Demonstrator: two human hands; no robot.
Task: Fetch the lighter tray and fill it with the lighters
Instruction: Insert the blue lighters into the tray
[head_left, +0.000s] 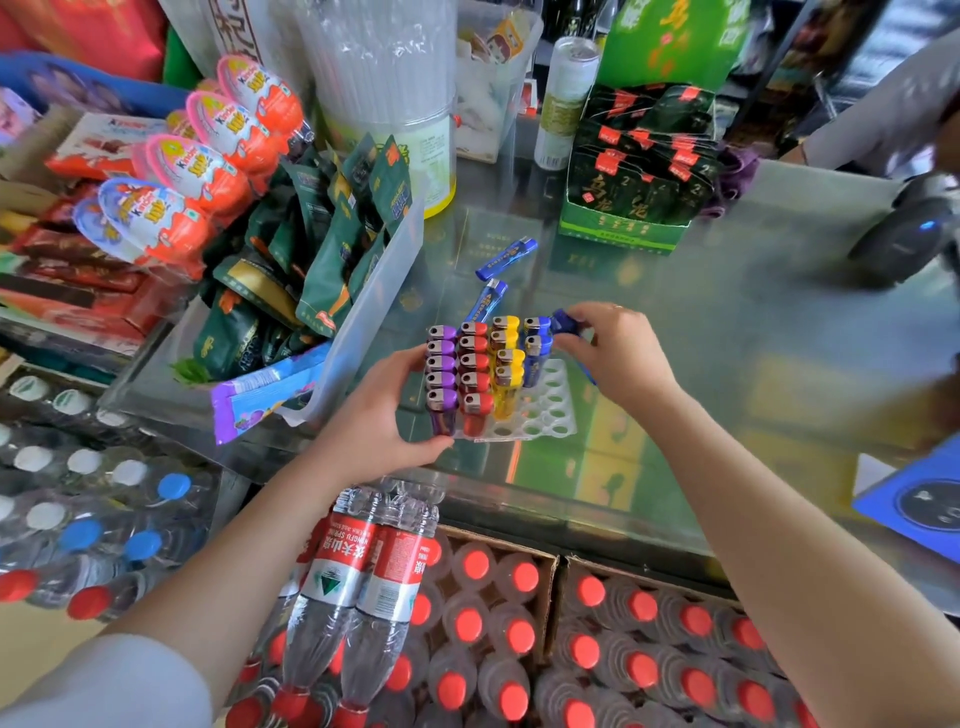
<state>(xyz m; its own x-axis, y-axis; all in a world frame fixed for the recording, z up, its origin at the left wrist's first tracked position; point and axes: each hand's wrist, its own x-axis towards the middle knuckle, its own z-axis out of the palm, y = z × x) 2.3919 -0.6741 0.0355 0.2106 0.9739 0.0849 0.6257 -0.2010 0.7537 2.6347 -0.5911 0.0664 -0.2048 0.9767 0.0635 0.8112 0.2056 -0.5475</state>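
Observation:
A white lighter tray with round holes rests on the glass counter, centre of view. Purple, red, yellow and blue lighters stand in its left rows; the right holes are bare. My left hand grips the tray's left front corner. My right hand holds a blue lighter at the tray's far right corner, beside the blue row. Two loose blue lighters lie on the glass behind the tray, one farther back and another close to the tray.
A clear bin of green snack packets stands left of the tray. A green tea display box sits at the back right. Bottled water with red caps fills boxes below the counter edge. Another person's arm and a dark scanner are far right.

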